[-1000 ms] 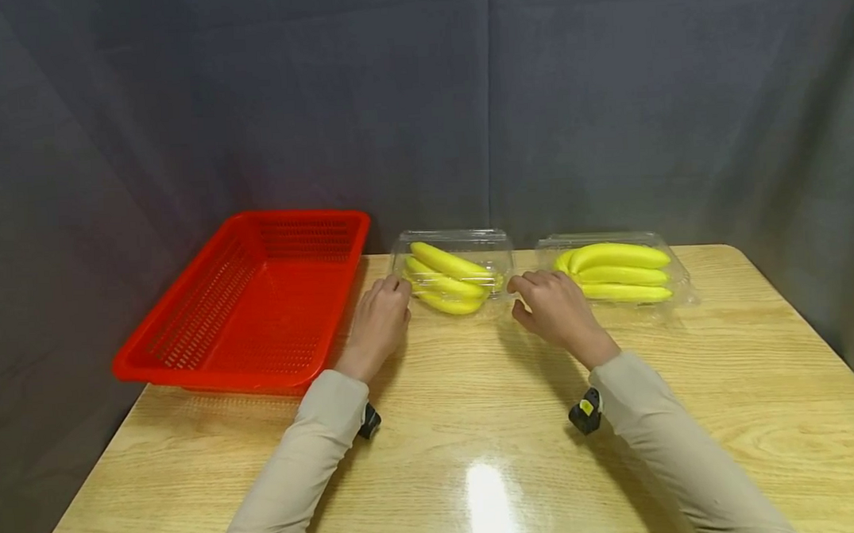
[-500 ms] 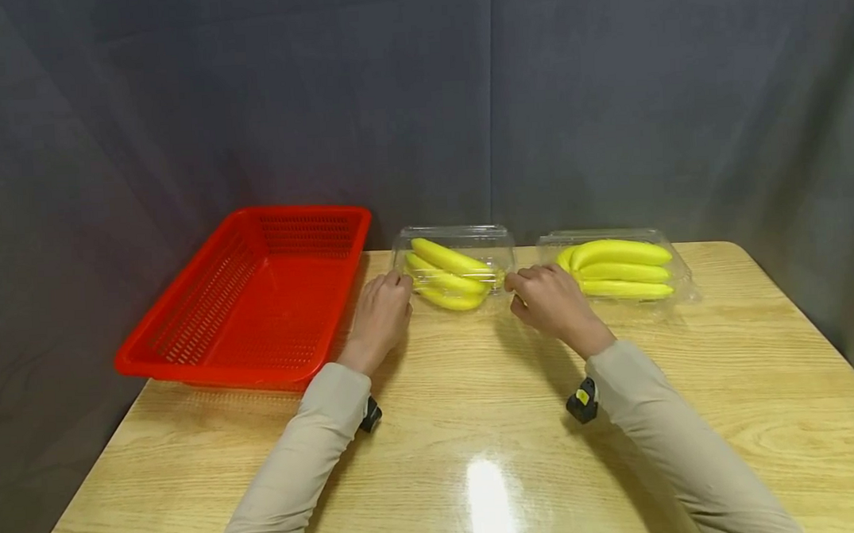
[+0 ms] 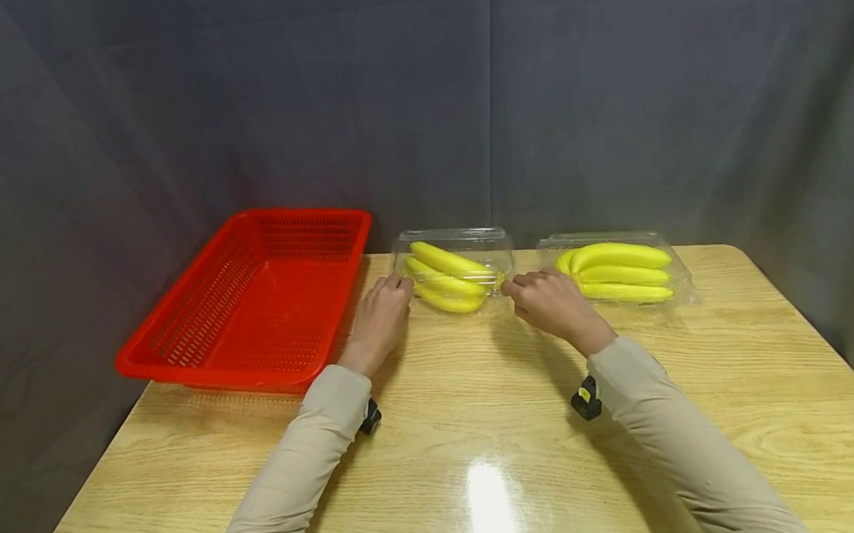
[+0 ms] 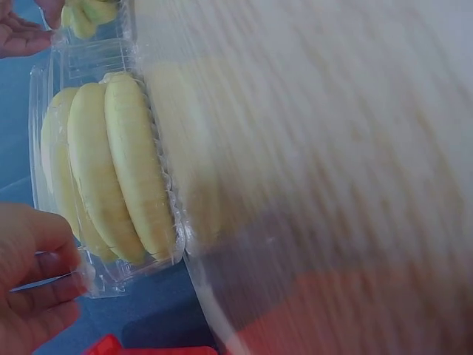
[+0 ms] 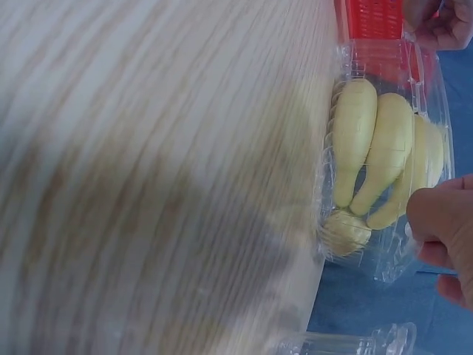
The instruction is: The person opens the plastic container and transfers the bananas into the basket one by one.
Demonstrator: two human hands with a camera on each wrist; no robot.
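A clear plastic clamshell box with its lid over a bunch of yellow bananas stands at the back middle of the table. My left hand pinches its left end; in the left wrist view, the fingertips meet the box's corner. At the opposite end my right hand grips the edge with bent fingers, also seen in the right wrist view, where the index finger lies against the rim. The stem end of the bananas points toward my right hand.
To the right sits a second clear clamshell with bananas inside. A red slotted plastic basket stands at the left. Behind the wooden table hangs a dark grey curtain.
My right hand has shifted slightly left, its fingers drawing closer together at the box's edge. The left hand, both boxes and the basket stay nearly where they were.
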